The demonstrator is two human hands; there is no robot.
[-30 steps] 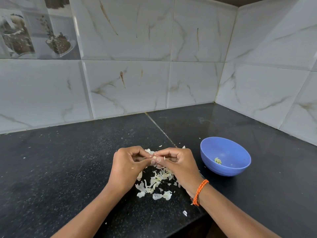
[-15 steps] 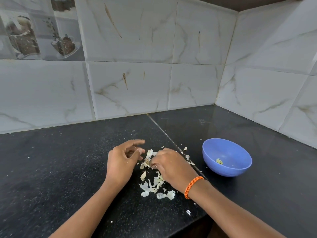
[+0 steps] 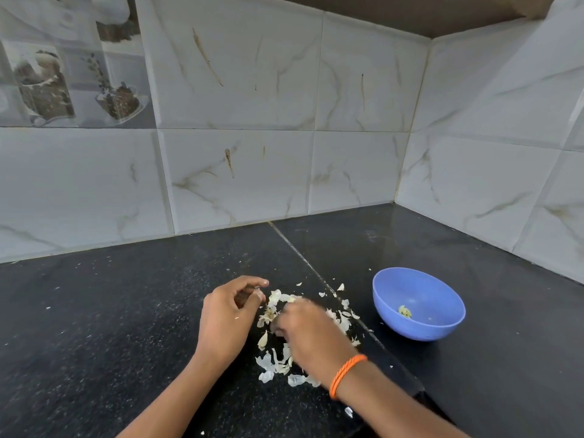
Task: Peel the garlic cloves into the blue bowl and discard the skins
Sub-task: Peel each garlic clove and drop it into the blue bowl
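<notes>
A blue bowl [image 3: 442,292] stands on the black counter to the right, with one peeled garlic clove [image 3: 404,311] inside it. A pile of pale garlic skins [image 3: 275,363] lies between my hands. My left hand [image 3: 226,320] hovers at the pile's left edge, its fingers loosely curled and the forefinger stretched out; I see nothing held in it. My right hand [image 3: 311,331], blurred by motion and wearing an orange wrist thread, lies knuckles-up over the pile. Its fingertips dip into the skins and are hidden.
The black stone counter [image 3: 126,311] runs to tiled walls at the back and right, meeting in a corner. A seam crosses the counter between pile and bowl. Stray skin flakes [image 3: 340,287] lie near the seam. The counter's front edge is just below my right wrist.
My hands were pinching a clove together above the pile. They have parted: the left fingers loosened, and the right hand dropped onto the skins and shifted right.
</notes>
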